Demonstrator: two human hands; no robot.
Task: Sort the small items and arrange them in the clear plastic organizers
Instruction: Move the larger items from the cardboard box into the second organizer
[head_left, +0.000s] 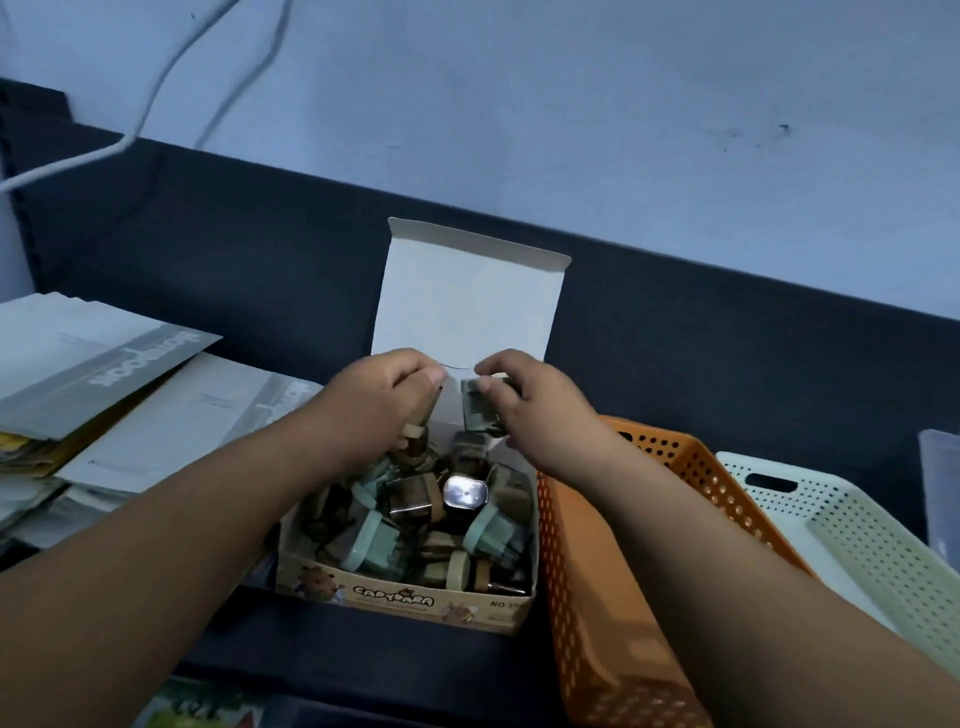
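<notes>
A printed cardboard box (410, 597) sits on the dark worktop (311, 654), its plain white lid (467, 301) standing open. It is heaped with small items (441, 519): squarish blocks in glossy clear wrap, edged green, tan or brown. Just to its right stand a perforated orange plastic basket (613, 597) and a cream basket (857, 545). Flat papers (104, 374) are stacked at left. The right hand (524, 400) pinches one wrapped block (480, 413) above the box's far end. The left hand (379, 400) curls over a tan-edged block (414, 432); whether it grips it cannot be told
</notes>
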